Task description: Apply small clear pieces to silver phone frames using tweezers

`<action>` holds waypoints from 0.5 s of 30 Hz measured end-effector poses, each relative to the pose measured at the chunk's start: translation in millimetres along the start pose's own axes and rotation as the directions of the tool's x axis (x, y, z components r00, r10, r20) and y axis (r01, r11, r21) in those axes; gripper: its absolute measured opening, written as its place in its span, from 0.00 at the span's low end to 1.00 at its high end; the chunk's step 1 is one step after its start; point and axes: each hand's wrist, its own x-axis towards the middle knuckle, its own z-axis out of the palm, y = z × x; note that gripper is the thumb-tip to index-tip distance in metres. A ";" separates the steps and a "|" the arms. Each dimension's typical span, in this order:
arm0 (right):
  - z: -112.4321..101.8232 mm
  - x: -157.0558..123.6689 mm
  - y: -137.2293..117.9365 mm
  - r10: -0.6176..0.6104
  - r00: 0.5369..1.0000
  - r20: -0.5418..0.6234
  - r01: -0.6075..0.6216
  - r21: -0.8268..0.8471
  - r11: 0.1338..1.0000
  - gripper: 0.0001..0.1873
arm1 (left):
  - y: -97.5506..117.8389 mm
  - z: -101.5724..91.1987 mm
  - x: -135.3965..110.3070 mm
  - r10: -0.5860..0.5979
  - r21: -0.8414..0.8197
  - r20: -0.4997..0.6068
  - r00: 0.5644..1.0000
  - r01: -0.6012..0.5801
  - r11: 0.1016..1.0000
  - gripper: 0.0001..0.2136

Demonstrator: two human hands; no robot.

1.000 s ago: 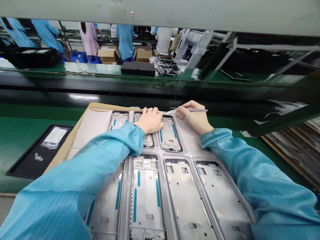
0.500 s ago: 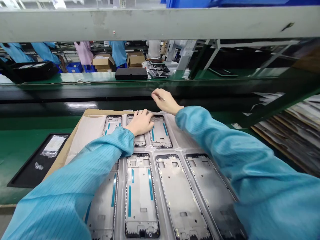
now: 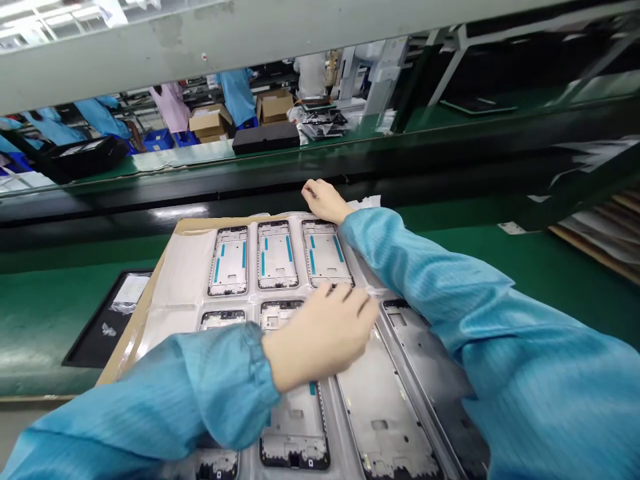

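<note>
A pale plastic tray (image 3: 253,260) holds rows of metal phone mid-frames with blue strips. Three frames (image 3: 277,255) in the far row lie uncovered. My left hand (image 3: 320,333) hovers blurred over the near row, fingers apart, holding nothing I can see, and it and its blue sleeve hide much of that row. My right hand (image 3: 324,201) is beyond the far edge of the tray, pinching slim tweezers (image 3: 311,192), mostly hidden by the fingers. A white film scrap (image 3: 365,201) lies just past that hand.
The tray rests on a cardboard sheet (image 3: 143,313) on a green workbench (image 3: 45,320). A black tray (image 3: 113,320) stands to its left. A grey beam (image 3: 150,60) crosses overhead. Beyond the bench, people in smocks work among cardboard boxes (image 3: 211,122).
My left hand has moved from the far row toward me, over the near row, uncovering the far frames. My right hand has withdrawn past the tray's far edge. The view has tilted.
</note>
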 end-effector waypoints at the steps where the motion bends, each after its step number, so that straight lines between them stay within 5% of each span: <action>1: 0.3 -0.2 -0.2 -0.009 1.000 -0.012 0.009 0.003 1.000 0.09 | 7.8 4.2 -2.8 0.010 0.031 -0.026 1.000 -0.009 0.999 0.12; 4: 1.8 -1.6 1.1 -0.034 0.998 -0.052 0.035 0.020 0.999 0.10 | 20.7 12.0 -5.5 -0.011 0.040 -0.088 0.996 0.015 0.999 0.14; 15: -4.3 -5.7 0.5 -0.041 0.997 -0.067 0.041 -0.005 0.999 0.07 | 21.9 -8.0 21.7 -0.257 -0.298 0.099 0.961 0.275 0.914 0.20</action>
